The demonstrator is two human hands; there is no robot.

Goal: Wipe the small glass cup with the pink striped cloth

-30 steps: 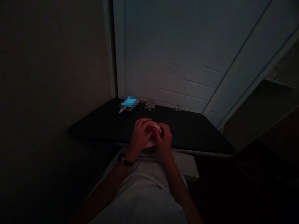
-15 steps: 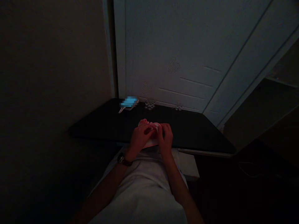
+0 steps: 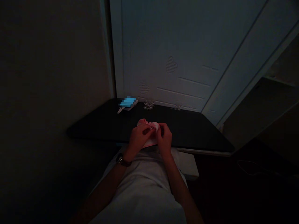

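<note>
A small pink and white cloth piece [image 3: 149,142], gathered at its top, is between my hands at the front edge of the black table [image 3: 193,130]. My left hand [image 3: 138,137] pinches it from the left with curled fingers; a watch sits on that wrist. From the right, my right hand [image 3: 165,137] grips the cloth near a rounded white part, thumb and fingers closed together. The fingers cover much of the cloth, and the dim light hides its exact kind.
At the table's back left lies a device with a lit, blurred blue screen [image 3: 128,102]. Clear flower-like ornaments [image 3: 149,104] stand along the back, against a pale panel [image 3: 149,46] with embossed hearts. A white box [image 3: 188,166] is below the table's front edge, and a thin cable [image 3: 244,170] lies at right.
Both hands keep hold of the cloth with only small finger shifts. The whole view has moved slightly, so everything appears a little further left.
</note>
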